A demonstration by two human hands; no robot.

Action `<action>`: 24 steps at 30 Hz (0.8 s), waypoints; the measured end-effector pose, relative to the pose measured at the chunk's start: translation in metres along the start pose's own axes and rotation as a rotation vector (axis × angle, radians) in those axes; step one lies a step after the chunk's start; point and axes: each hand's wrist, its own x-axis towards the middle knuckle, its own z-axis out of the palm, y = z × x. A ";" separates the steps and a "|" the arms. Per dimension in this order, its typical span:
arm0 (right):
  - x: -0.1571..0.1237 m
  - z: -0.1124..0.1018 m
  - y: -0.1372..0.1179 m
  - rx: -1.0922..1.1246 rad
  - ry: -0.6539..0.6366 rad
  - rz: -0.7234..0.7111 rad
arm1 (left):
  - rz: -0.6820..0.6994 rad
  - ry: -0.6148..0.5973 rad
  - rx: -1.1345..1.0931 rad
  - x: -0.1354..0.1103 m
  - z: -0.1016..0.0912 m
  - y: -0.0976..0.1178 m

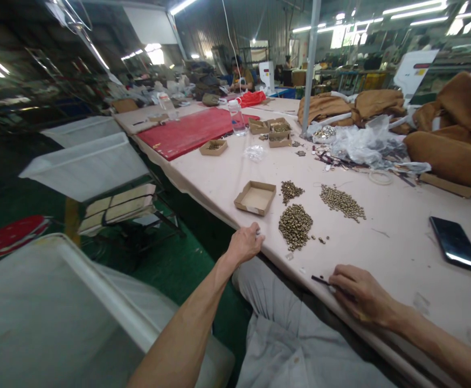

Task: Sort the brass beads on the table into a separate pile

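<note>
My left hand (246, 243) is closed at the table's near edge, just below an open cardboard box (255, 198). A small pale bit shows at its fingertips, too small to name. Further right, my right hand (359, 291) pinches a short dark strip (320, 280) over the edge of the table. Between and beyond the hands lie a large pile of brass-coloured metal studs (295, 226), a smaller pile (290, 191) behind it and a spread-out pile (343, 202) to the right. A few loose studs (321, 240) lie beside the large pile.
A phone (457, 243) lies at the right. Behind are small boxes (213, 147), a water bottle (236, 117), a metal post (310, 67), plastic bags (375, 143) and brown fabric pieces (454, 156). White bins (85, 167) stand left of the table. Another person (242, 78) sits far back.
</note>
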 end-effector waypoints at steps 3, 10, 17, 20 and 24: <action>0.001 0.013 0.001 -0.083 0.022 0.094 | 0.000 0.009 0.006 -0.001 -0.001 0.001; 0.022 0.020 0.043 -0.213 0.126 0.307 | 0.007 0.010 -0.007 -0.004 -0.003 0.001; 0.033 0.025 0.056 -0.274 0.167 0.381 | -0.011 -0.006 -0.030 -0.005 -0.006 0.001; 0.036 0.025 0.059 -0.294 0.189 0.427 | -0.002 0.003 -0.031 -0.004 -0.005 0.000; 0.040 0.020 0.070 -0.300 0.221 0.470 | 0.004 0.007 -0.038 -0.004 -0.005 -0.001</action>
